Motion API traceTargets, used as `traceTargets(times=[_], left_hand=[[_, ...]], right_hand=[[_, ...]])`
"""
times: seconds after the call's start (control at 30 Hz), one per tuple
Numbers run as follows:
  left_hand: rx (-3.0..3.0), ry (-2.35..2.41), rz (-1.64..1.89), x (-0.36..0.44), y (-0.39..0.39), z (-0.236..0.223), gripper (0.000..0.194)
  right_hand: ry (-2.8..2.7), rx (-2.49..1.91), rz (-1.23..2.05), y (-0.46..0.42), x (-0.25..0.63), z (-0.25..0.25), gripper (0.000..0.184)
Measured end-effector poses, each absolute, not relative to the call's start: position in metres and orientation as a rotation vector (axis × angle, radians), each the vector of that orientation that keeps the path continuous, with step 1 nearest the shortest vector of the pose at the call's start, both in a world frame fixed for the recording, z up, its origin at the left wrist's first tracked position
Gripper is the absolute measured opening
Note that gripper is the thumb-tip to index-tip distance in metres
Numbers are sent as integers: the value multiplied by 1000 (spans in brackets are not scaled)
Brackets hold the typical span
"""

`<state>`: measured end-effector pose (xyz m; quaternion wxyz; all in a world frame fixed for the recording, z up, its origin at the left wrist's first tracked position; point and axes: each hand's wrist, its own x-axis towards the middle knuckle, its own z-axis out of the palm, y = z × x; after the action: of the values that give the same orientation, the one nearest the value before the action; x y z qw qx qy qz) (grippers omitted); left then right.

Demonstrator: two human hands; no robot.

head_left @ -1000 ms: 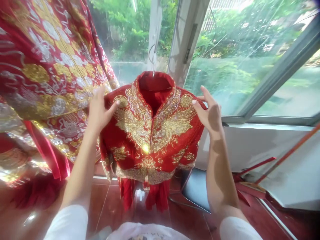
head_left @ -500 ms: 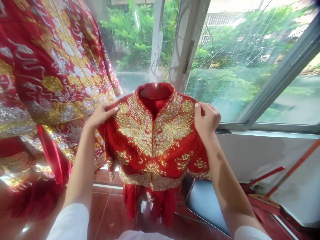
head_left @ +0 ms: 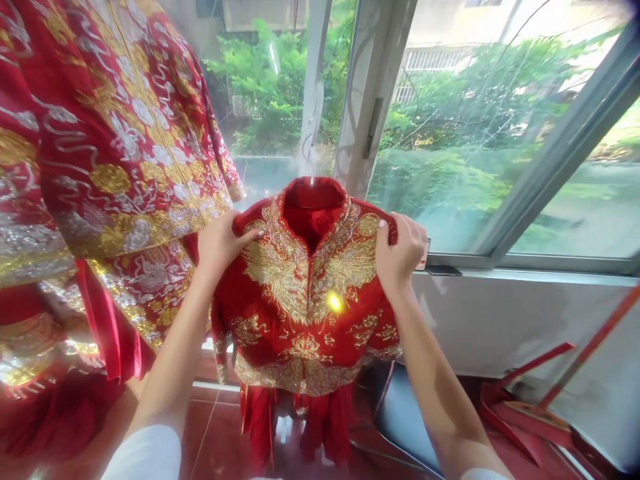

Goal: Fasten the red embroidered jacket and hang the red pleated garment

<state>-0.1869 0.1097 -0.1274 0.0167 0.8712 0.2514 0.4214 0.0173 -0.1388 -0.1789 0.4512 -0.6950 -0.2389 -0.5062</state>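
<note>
Both hands grip the small red jacket (head_left: 305,293) hanging upright before the window frame (head_left: 370,100): left hand (head_left: 223,243) closed on one shoulder, right hand (head_left: 400,250) on the other, equally near.

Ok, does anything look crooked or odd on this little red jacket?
Nothing stands out. The small red jacket hangs fairly straight on its hanger hook, with the left hand and right hand gripping its shoulders.

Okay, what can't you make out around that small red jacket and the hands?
Head view only:
- Hanger: its body sits inside the small red jacket; the hook's top blurs against the window frame.
- Left hand and right hand fingers: curled behind the shoulders.
- Large robe: cut off by the left edge.
</note>
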Motion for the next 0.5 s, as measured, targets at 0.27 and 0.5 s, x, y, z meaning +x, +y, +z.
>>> traceTargets(times=[0.27, 0.5], left_hand=[[2715, 734, 1301, -188, 107, -128, 50], [2715, 676, 1331, -186, 110, -132, 48]], right_hand=[[-833, -1600, -670, -77, -79, -206, 36], [-813, -1458, -484, -70, -80, -199, 17]])
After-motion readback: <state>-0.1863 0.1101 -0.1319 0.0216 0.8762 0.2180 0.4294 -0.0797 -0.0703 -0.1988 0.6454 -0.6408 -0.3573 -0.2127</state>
